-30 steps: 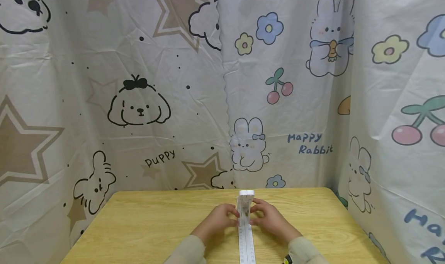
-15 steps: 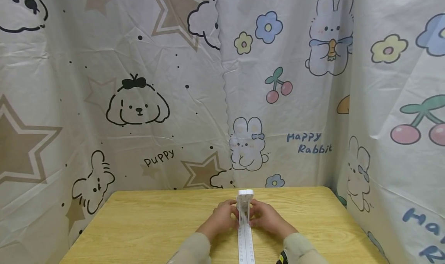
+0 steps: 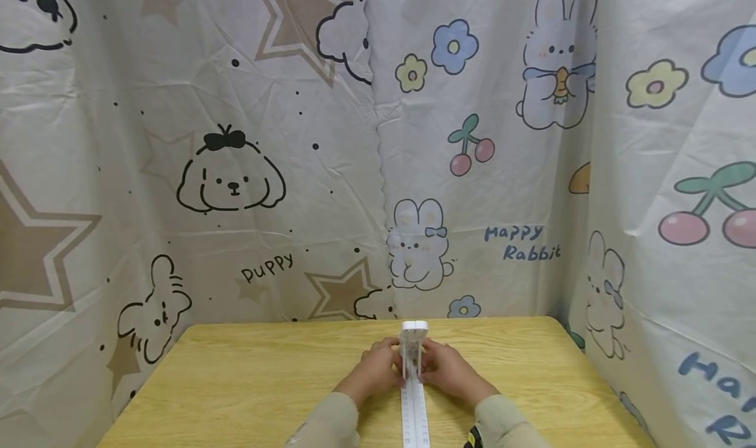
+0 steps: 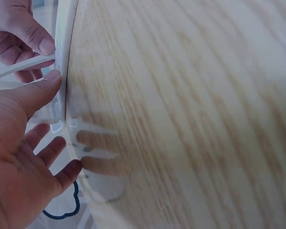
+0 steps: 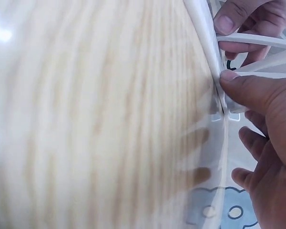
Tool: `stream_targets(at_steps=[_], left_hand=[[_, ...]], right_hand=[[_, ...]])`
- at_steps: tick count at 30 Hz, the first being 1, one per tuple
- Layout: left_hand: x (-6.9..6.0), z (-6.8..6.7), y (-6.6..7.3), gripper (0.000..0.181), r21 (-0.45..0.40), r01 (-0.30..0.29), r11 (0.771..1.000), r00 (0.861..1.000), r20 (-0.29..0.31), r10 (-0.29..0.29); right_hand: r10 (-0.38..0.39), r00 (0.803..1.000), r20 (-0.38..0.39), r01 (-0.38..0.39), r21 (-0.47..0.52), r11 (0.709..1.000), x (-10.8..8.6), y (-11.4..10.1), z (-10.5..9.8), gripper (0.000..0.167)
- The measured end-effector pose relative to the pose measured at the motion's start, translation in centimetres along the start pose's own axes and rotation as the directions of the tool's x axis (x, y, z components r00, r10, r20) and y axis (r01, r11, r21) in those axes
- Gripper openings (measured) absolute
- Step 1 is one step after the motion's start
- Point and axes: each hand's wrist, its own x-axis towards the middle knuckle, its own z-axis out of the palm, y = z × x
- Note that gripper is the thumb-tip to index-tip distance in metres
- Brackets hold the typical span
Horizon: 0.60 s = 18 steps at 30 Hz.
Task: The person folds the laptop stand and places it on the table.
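Observation:
A white plastic folding stand [image 3: 415,408] lies in the middle of the table, its long slotted base pointing towards me. At its far end an upright part with thin side struts rises to a rounded top. My left hand [image 3: 373,371] holds the left side of this part, my right hand [image 3: 453,372] the right. In the left wrist view, the left thumb [image 4: 45,88] presses at the base's edge beside a strut. The right wrist view has the right thumb [image 5: 245,86] likewise against the base. Some fingertips are hidden behind the struts.
The wooden table [image 3: 254,382] extends to both sides of the stand. Behind and beside it hang cartoon-printed curtains [image 3: 331,172]. A dark band with yellow [image 3: 472,437] shows at the right sleeve.
Both hands have drawn closer around the upright part, their fingers less spread than a second ago. The stand keeps its place on the table; the head view has shifted slightly.

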Motion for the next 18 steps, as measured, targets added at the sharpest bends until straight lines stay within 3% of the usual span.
stream_targets(at_steps=[2, 7, 9, 13, 14, 18], left_hand=[[-0.01, 0.06, -0.18, 0.017, 0.002, 0.003, 1.000, 1.000, 0.006, -0.003], [-0.06, -0.02, -0.29, 0.017, 0.009, -0.007, 1.000, 1.000, 0.006, 0.007], [-0.04, -0.03, -0.34, 0.016, 0.006, -0.019, 1.000, 1.000, -0.002, 0.019], [-0.09, 0.06, -0.45, 0.013, -0.011, -0.043, 0.999, 0.999, -0.017, 0.043], [-0.14, 0.07, -0.44, 0.013, -0.016, -0.044, 0.999, 0.999, -0.021, 0.043], [-0.35, 0.14, -0.52, 0.012, -0.039, -0.032, 0.999, 0.999, -0.030, 0.031]], right_hand=[[0.000, 1.000, 0.005, 0.000, 0.008, 1.000, 0.00, 0.06, 0.09, 0.015], [0.003, 1.000, 0.008, -0.003, 0.037, 0.999, -0.19, -0.02, -0.03, 0.009], [0.005, 1.000, 0.002, -0.005, 0.053, 0.999, -0.35, -0.12, -0.17, 0.014], [0.029, 0.999, 0.019, -0.031, 0.132, 0.991, -0.74, -0.21, -0.23, 0.053], [0.034, 0.999, 0.024, -0.037, 0.154, 0.987, -0.81, -0.19, -0.23, 0.054], [0.021, 0.999, 0.029, -0.026, 0.178, 0.984, -0.94, -0.06, -0.19, 0.023]])
